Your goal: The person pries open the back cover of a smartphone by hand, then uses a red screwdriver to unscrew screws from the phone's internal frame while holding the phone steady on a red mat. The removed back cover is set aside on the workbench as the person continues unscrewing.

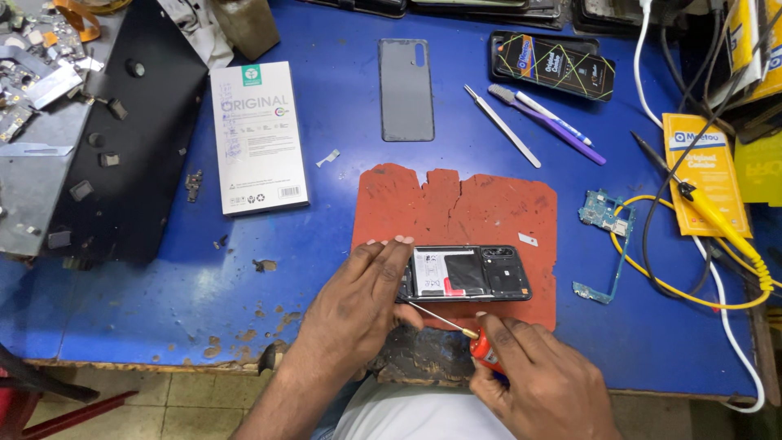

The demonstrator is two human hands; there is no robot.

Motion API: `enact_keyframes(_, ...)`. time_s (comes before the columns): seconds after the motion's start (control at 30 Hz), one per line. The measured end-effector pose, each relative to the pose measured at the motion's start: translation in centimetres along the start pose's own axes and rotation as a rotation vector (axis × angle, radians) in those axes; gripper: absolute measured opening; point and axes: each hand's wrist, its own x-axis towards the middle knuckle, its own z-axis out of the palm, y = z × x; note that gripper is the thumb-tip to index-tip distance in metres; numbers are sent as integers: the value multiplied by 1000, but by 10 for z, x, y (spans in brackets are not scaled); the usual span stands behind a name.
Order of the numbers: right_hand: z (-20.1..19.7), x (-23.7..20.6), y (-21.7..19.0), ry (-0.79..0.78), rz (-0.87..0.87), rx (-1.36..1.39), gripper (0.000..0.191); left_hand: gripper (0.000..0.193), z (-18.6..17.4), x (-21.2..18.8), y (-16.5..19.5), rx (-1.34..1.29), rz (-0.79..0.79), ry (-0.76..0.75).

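An opened phone [481, 274] with its back removed lies on a worn red mat [456, 204], its battery and inner parts showing. My left hand [366, 297] presses down on the phone's left end, fingers spread over it. My right hand [538, 371] grips a small screwdriver [456, 323] with a red handle; its thin shaft points left toward the phone's lower left edge, near my left fingers. The phone's grey back cover [406, 90] rests farther back on the blue table [163, 293].
A white box [259, 137] lies at the left beside a black metal case [134, 147]. Spudgers and a pen [529, 118] lie near a dark package [552, 65]. A green circuit board [607, 216], yellow cables [725, 224] and yellow packets [705, 167] sit right.
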Motion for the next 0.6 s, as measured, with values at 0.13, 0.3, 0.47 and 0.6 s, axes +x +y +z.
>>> enact_keyframes(0.13, 0, 3, -4, -12, -1, 5, 57, 79, -2, -1, 0, -47, -19, 18)
enact_keyframes(0.3, 3, 4, -6, -37, 2, 13, 60, 86, -1, -3, -1, -51, -26, 22)
enact_keyframes(0.47, -2, 2, 3, -114, 116, 74, 66, 92, -3, -2, -1, -68, -49, 1)
enact_keyframes(0.6, -10, -1, 17, -126, 236, 176, 64, 92, -11, -3, 1, -64, -62, -21)
